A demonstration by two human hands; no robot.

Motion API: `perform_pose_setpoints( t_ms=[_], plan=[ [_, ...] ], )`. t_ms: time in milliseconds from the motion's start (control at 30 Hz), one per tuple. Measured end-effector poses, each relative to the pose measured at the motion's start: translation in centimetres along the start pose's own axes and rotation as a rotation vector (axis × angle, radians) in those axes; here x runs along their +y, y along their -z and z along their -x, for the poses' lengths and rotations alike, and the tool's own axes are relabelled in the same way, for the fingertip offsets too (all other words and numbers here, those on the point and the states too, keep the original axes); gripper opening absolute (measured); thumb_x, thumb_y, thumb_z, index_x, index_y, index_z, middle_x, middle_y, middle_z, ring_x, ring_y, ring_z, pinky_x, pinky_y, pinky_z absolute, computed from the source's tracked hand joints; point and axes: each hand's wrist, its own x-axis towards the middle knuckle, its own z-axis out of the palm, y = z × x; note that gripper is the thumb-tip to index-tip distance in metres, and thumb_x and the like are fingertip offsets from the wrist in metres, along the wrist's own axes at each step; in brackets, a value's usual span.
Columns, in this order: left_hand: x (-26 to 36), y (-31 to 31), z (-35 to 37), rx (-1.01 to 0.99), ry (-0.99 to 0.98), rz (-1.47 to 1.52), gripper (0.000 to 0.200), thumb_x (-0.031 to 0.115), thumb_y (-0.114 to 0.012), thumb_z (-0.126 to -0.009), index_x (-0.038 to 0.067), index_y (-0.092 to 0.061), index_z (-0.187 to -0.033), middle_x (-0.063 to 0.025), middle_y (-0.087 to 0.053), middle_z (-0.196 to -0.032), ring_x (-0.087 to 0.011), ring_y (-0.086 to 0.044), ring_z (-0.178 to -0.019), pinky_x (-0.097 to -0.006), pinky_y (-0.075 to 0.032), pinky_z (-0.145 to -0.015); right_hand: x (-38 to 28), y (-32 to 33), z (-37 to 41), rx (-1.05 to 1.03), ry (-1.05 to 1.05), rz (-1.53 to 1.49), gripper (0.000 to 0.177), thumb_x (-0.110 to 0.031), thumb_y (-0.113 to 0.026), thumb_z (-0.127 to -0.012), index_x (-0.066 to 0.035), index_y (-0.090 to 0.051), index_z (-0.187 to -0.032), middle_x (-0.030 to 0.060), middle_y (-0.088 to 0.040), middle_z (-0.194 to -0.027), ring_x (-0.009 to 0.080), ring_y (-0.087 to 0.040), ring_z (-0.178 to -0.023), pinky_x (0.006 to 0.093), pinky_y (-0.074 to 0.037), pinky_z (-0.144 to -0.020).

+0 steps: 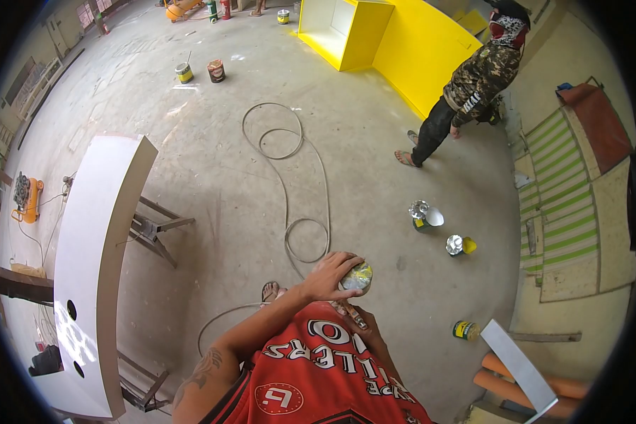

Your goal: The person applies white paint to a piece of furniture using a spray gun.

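Observation:
A round paint cup (357, 278), its top smeared grey and yellow, sits in front of my red jersey. My left hand (327, 274) reaches across from the left with its fingers curved over the cup's near side. Just below the cup, my right hand (367, 326) is wrapped round the handle of what looks like a spray gun (353, 315). The jersey and my arm hide part of this hand and of the gun. A thin hose (287, 212) lies in loops on the floor and runs up to my feet.
A long white panel (106, 233) rests on metal stands at left. Open paint cans (461, 245) stand on the floor at right, near a yellow cabinet (410, 49). A person in a camouflage jacket (484, 78) walks beside it. Orange pipes (498, 364) lie at lower right.

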Motion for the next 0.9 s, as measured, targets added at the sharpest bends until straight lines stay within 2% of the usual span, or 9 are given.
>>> perform_pose_setpoints(
  t_ms=[567,900],
  plan=[
    [-0.1,0.1,0.2,-0.014,0.022,-0.002,0.077,0.054,-0.071,-0.081,0.003,-0.054,-0.137,-0.0166,-0.056,-0.129,-0.0349,-0.055,-0.121,-0.0446,-0.042,-0.104,-0.5,-0.2,0.2,0.010,-0.018,0.007,0.038,-0.033,-0.065,-0.099,-0.003,-0.064,-0.123,0.0144,-0.074,-0.102,0.0196,-0.070,-0.089,0.0343,-0.054,-0.078],
    [-0.2,0.7,0.4,-0.010,0.025,-0.006,0.078,0.054,-0.071,-0.082,0.003,-0.053,-0.138,-0.0164,-0.057,-0.129,-0.0338,-0.055,-0.121,-0.0438,-0.042,-0.103,-2.4,-0.6,0.2,0.002,-0.032,0.012,0.040,-0.033,-0.065,-0.099,-0.004,-0.064,-0.127,0.0133,-0.074,-0.104,0.0179,-0.070,-0.091,0.0338,-0.054,-0.079]
  ],
)
